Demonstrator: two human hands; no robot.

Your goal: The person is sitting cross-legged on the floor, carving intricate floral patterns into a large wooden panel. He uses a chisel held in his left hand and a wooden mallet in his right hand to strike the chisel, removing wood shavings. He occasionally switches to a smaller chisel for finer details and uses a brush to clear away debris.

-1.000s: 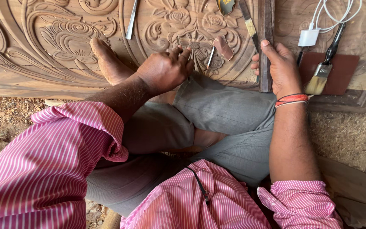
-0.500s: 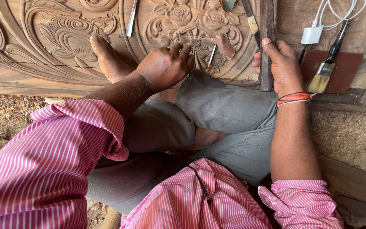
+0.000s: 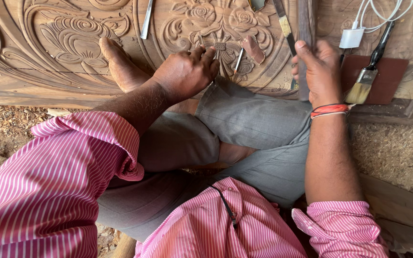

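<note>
I sit cross-legged at a large carved wooden panel [image 3: 63,38] with flower and scroll relief. My left hand [image 3: 185,71] rests on the carved flower, fingers curled around a small chisel [image 3: 220,46] whose top shows just past my fingertips. My right hand [image 3: 319,67], with red bands at the wrist, grips a dark wooden bar [image 3: 304,28] held upright over the panel's right side. My bare foot [image 3: 120,67] lies on the panel left of my left hand.
Loose chisels [image 3: 146,19] [image 3: 238,59] [image 3: 283,24] lie on the panel. A paintbrush [image 3: 366,79] rests on a reddish-brown sheet [image 3: 393,71], beside a white charger with cable [image 3: 352,37]. Sawdust covers the ground [image 3: 397,153] to the left and right.
My right hand with the wooden bar has shifted slightly upward. My left hand stays on the carved flower.
</note>
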